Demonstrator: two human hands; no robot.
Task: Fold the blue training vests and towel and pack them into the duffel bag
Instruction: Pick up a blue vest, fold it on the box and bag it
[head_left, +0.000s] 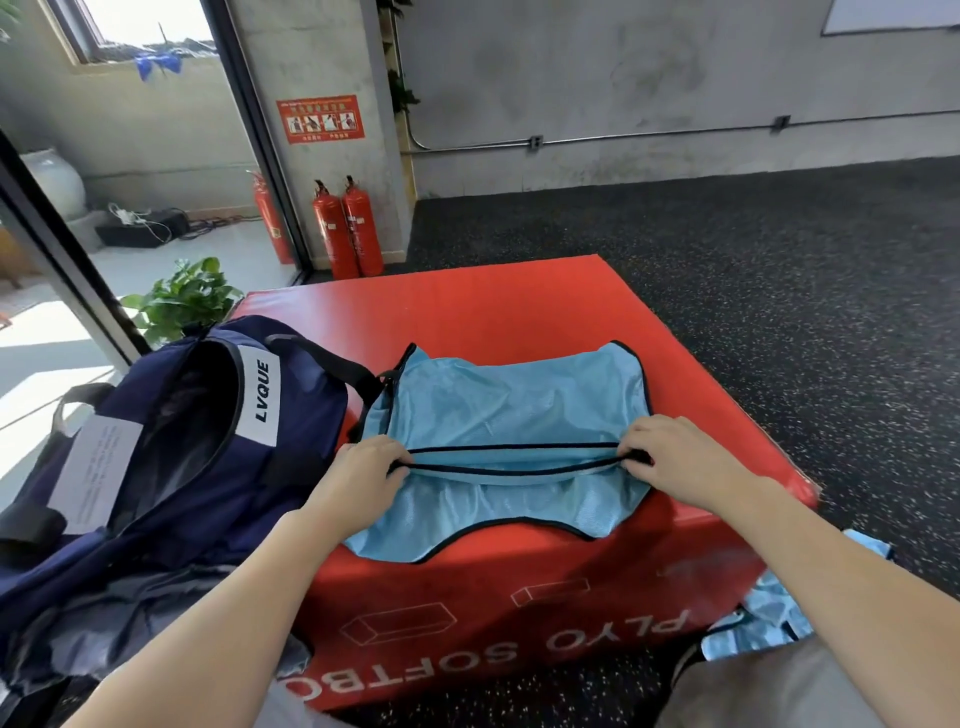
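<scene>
Hands (509, 467) pinching vest (498, 410) edges

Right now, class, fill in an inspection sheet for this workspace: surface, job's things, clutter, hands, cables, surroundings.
Surface: red plyo soft box on speckled dark floor.
Job's things: blue vest spread on the box, near edge hanging over; navy duffel bag unzipped at its left; more blue fabric low right.
Clutter: white paper sheet on the bag.
Hands: left hand and right hand each pinch the vest's black-trimmed edge.
Cables: tangle by a black box behind the glass.
Surroundings: fire extinguishers, potted plant, concrete wall.
</scene>
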